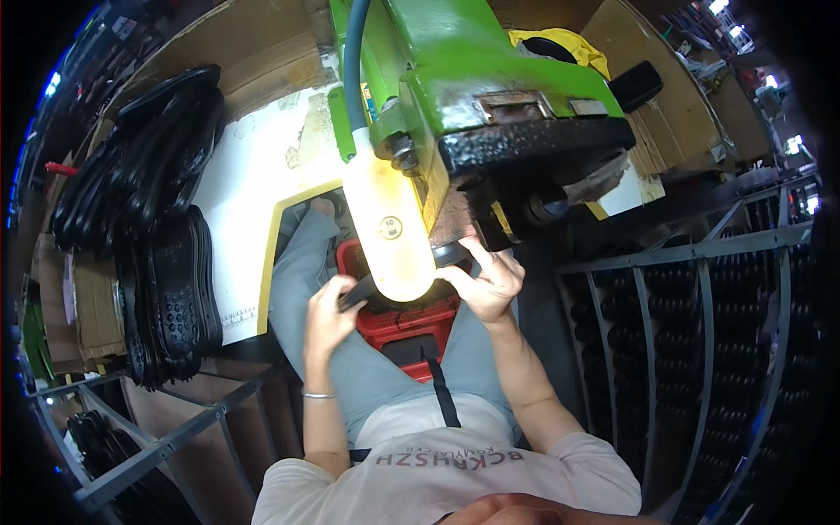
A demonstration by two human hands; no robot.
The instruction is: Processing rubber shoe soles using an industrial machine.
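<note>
Both my hands hold a black shoe sole (pixel 357 293) at the green machine. My left hand (pixel 329 317) is closed round the sole's left end. At the other end, my right hand (pixel 492 278) pinches it between thumb and fingers, close to the machine's dark working head (pixel 525 206). A pale yellow lamp-like arm (pixel 389 227) hangs in front and hides the middle of the sole. Below it, between my knees, sits a red plastic basket (pixel 398 325) with dark bits in it.
Stacked black soles (pixel 179 293) lie on the white table (pixel 241 201) at left. Metal racks (pixel 700 254) of many black soles stand at right, with another rack frame (pixel 166 446) at lower left. Cardboard boxes (pixel 271 57) and a yellow cloth (pixel 569 44) are behind.
</note>
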